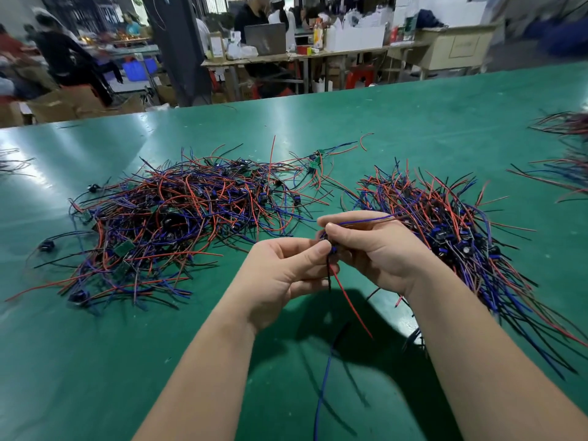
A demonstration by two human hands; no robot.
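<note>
Both my hands are raised over the green table (413,122), close together. My left hand (280,275) pinches a small wired part (331,249) between thumb and fingers. My right hand (369,246) grips the same part from the right, and a blue wire (366,219) runs out over its fingers toward the right pile. Red (353,305), black and blue (323,386) wires hang down from the part between my forearms. The part itself is mostly hidden by my fingers.
A large tangled pile (178,218) of red, blue and black wired parts lies at the left, a more ordered pile (461,237) at the right. More wires (566,154) lie at the far right edge. People and cluttered benches (318,49) stand beyond the table.
</note>
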